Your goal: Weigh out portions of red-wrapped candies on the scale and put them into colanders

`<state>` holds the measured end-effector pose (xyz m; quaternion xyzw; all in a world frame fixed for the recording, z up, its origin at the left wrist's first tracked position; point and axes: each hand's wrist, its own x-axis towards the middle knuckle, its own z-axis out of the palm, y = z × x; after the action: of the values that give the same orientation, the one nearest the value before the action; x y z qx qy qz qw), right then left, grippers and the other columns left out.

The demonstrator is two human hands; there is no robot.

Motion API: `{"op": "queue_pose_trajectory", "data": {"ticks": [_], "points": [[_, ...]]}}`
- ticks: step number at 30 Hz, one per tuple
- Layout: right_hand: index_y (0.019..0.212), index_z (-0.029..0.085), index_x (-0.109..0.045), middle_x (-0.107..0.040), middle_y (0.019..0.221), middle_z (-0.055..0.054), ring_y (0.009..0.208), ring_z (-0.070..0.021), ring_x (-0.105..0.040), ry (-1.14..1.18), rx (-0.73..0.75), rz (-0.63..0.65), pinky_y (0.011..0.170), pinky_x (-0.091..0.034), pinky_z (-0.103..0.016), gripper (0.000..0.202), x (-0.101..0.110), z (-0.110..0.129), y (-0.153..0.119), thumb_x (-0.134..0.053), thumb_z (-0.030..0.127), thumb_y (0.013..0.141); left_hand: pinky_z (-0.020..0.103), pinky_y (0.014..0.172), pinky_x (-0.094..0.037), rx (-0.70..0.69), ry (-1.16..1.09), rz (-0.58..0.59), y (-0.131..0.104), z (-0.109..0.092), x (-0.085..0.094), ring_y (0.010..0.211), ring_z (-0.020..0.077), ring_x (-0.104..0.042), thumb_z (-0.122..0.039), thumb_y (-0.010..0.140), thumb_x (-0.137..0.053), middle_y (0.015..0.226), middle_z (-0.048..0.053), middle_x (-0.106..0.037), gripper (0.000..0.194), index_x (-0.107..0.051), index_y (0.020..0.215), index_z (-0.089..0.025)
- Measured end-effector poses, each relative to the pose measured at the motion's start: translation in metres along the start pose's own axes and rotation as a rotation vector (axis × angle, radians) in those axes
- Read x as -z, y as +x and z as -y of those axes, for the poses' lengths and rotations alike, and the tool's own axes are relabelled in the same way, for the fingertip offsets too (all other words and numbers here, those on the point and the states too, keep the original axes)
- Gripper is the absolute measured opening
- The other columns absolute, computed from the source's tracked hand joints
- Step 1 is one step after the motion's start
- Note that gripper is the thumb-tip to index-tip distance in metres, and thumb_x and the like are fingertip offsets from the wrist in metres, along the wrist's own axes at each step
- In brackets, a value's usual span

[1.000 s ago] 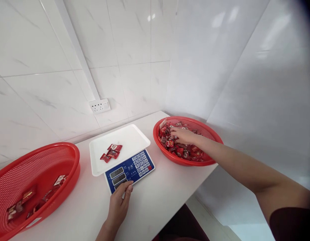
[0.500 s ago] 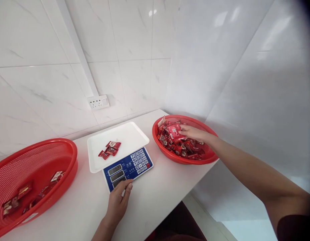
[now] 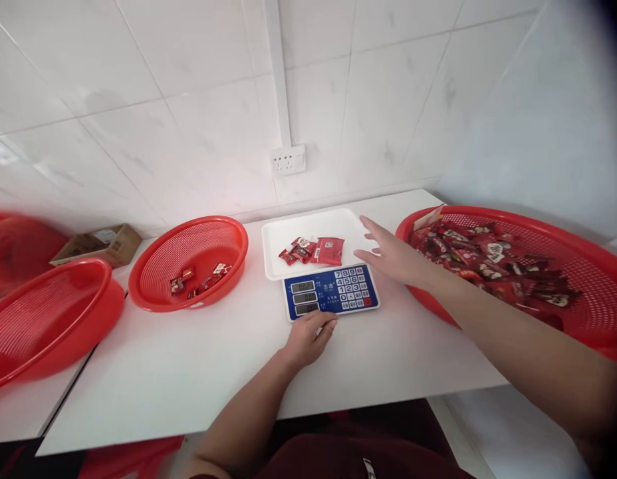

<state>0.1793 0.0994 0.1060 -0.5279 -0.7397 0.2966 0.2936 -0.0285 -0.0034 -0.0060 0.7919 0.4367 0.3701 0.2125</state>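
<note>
A flat red packet [image 3: 331,251] with a pale square code [image 3: 329,244] lies on a white tray [image 3: 282,233], just left of the fingers [image 3: 371,226] of the right hand [image 3: 395,256], which spread wide, apart from the packet; the right forearm [image 3: 488,326] slants inward. The left hand [image 3: 306,340] curls, fingertips together, at the blue scale [image 3: 328,293].

Seemingly a workroom: digital scale [image 3: 333,291], baskets [image 3: 156,266] of wrapped snacks [image 3: 495,250], bench [image 3: 189,359] with back edge along a tiled wall [image 3: 209,146].

three red baskets [image 3: 161,259], one white tray [image 3: 276,233] and one scale [image 3: 331,291]. two hands: one left hand [image 3: 308,339], one right hand [image 3: 391,255]. one cardboard box [image 3: 123,246].
</note>
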Motion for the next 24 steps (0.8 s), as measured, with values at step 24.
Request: {"op": "queue_pose_trajectory", "data": {"ticks": [24], "points": [[0.1, 0.022, -0.064, -0.071, 0.102, -0.007, 0.092, -0.0228, -0.067, 0.126, -0.049, 0.011, 0.081, -0.054, -0.037, 0.03, -0.102, -0.081, -0.129, -0.043, 0.037, 0.085, 0.031, 0.085, -0.045, -0.297, 0.342, 0.369, -0.009, -0.017, -0.046, 0.091, 0.0189, -0.058, -0.035, 0.087, -0.049, 0.098, 0.008, -0.066, 0.026, -0.064, 0.097, -0.017]]}}
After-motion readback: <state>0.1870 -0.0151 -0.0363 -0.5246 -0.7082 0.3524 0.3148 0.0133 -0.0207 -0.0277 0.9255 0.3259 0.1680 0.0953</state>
